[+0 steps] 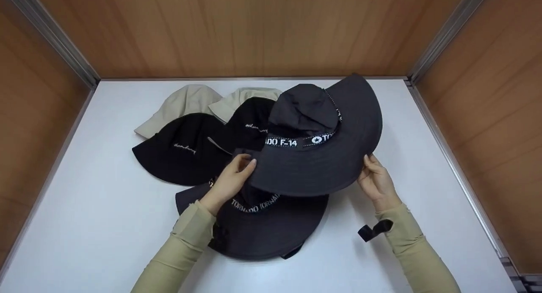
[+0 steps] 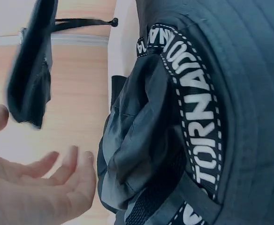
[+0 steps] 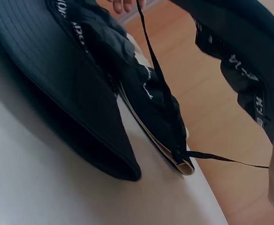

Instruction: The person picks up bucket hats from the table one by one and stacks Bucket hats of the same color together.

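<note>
A dark grey wide-brimmed bucket hat [image 1: 313, 170], with a black band lettered in white, is raised and tilted over the other hats in the head view. My right hand [image 1: 377, 181] pinches its brim at the lower right. My left hand [image 1: 230, 178] is at the brim's left edge; in the left wrist view the left hand [image 2: 48, 187] has its thumb and fingers spread apart, with nothing gripped between them. Below lies a second dark wide-brimmed hat [image 1: 271, 233] with a TORNADO band. A thin black cord [image 3: 158, 75] hangs from the raised hat in the right wrist view.
Two black bucket hats [image 1: 182, 153] with white script overlap at the left and centre. Two beige hats [image 1: 186, 102] lie behind them. Wooden panels [image 1: 254, 34] enclose the white table [image 1: 84, 225] at the back and sides. A loose black strap [image 1: 374, 230] hangs by the right wrist.
</note>
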{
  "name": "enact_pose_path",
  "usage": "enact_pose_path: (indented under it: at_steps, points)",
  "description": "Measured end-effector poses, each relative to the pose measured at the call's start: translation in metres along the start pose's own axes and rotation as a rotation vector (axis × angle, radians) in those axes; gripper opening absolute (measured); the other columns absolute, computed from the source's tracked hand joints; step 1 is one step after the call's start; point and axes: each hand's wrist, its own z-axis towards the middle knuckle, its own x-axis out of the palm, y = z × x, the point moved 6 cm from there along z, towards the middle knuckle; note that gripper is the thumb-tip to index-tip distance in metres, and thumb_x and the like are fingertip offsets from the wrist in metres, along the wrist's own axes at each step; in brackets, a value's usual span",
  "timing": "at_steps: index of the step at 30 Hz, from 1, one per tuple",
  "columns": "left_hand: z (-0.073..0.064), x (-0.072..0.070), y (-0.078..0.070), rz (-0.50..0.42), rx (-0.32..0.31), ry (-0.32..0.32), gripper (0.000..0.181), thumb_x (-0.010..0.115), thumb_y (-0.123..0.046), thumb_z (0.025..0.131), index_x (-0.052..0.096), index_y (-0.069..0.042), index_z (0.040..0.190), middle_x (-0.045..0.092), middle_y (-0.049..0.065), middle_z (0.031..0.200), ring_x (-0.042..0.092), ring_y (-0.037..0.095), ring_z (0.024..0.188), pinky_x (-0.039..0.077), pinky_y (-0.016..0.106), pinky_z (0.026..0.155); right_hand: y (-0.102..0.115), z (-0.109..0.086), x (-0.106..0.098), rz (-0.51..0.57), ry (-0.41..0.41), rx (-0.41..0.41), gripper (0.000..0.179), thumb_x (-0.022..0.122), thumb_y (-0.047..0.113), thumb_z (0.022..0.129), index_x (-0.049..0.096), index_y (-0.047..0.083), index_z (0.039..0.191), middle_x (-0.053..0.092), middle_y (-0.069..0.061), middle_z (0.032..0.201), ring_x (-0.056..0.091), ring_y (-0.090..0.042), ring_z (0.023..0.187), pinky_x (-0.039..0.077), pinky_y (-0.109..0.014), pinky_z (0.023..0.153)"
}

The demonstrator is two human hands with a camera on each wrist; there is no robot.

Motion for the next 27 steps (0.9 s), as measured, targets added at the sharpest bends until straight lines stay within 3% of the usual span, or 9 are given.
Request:
enact_pose_path:
  at_steps: [5, 9, 14, 19, 22, 25, 27]
  points:
    - [0.002, 0.007, 0.001, -0.061, 0.006, 0.039, 0.045, 0.050, -0.033, 0.098, 0.051, -0.001, 0.130, 0.060, 0.015, 0.123, 0.057, 0.026, 0.112, 0.041, 0.042, 0.100, -0.018, 0.003, 0.002, -0.086, 0.031, 0.068, 0.031, 0.029, 0.000, 0.101, 0.058, -0.001, 0.114, 0.064, -0.013, 0.111, 0.064, -0.021, 0.103, 0.050, -0.027, 0.091]
    - [0.000, 0.013, 0.000, -0.097, 0.064, 0.034, 0.047, 0.060, -0.019, 0.093, 0.046, 0.003, 0.132, 0.062, 0.017, 0.120, 0.061, 0.026, 0.105, 0.046, 0.041, 0.095, -0.027, 0.005, -0.001, -0.192, 0.004, 0.105, 0.031, 0.029, 0.000, 0.102, 0.056, 0.002, 0.115, 0.063, -0.010, 0.111, 0.063, -0.018, 0.104, 0.050, -0.025, 0.091]
    - [-0.004, 0.013, -0.005, -0.107, 0.163, -0.043, 0.056, 0.061, -0.006, 0.091, 0.035, 0.010, 0.138, 0.051, 0.024, 0.134, 0.051, 0.031, 0.123, 0.039, 0.042, 0.105, -0.028, 0.008, -0.011, -0.353, -0.064, 0.123, 0.029, 0.029, -0.002, 0.101, 0.051, 0.005, 0.119, 0.063, -0.007, 0.112, 0.063, -0.015, 0.102, 0.051, -0.025, 0.087]
    - [-0.012, 0.008, -0.018, -0.181, 0.258, -0.049, 0.053, 0.061, 0.002, 0.088, 0.040, 0.006, 0.137, 0.053, 0.021, 0.133, 0.052, 0.029, 0.122, 0.040, 0.042, 0.104, -0.027, 0.009, -0.016, -0.469, -0.077, 0.165, 0.030, 0.027, -0.005, 0.100, 0.040, 0.005, 0.126, 0.061, -0.006, 0.117, 0.063, -0.015, 0.103, 0.052, -0.027, 0.085]
    - [-0.018, 0.007, -0.028, -0.183, 0.306, -0.034, 0.050, 0.061, 0.003, 0.088, 0.044, 0.004, 0.136, 0.056, 0.019, 0.131, 0.054, 0.028, 0.119, 0.041, 0.042, 0.102, -0.024, 0.009, -0.019, -0.548, -0.096, 0.188, 0.025, 0.029, -0.003, 0.101, 0.044, 0.005, 0.120, 0.062, -0.005, 0.110, 0.064, -0.014, 0.097, 0.053, -0.027, 0.082]
    - [-0.025, 0.008, -0.036, -0.148, 0.321, -0.007, 0.052, 0.061, 0.002, 0.089, 0.042, 0.007, 0.136, 0.051, 0.022, 0.135, 0.048, 0.031, 0.126, 0.037, 0.043, 0.106, -0.017, 0.008, -0.024, -0.683, -0.150, 0.204, 0.019, 0.033, 0.000, 0.101, 0.047, 0.006, 0.113, 0.064, -0.002, 0.100, 0.064, -0.012, 0.090, 0.053, -0.026, 0.079]
    - [-0.029, 0.008, -0.040, -0.101, 0.335, 0.026, 0.052, 0.061, 0.002, 0.089, 0.041, 0.010, 0.136, 0.048, 0.025, 0.137, 0.045, 0.033, 0.128, 0.035, 0.044, 0.108, -0.009, 0.007, -0.026, -0.845, -0.198, 0.200, 0.016, 0.038, 0.003, 0.100, 0.045, 0.006, 0.114, 0.064, 0.000, 0.098, 0.063, -0.010, 0.090, 0.052, -0.026, 0.082]
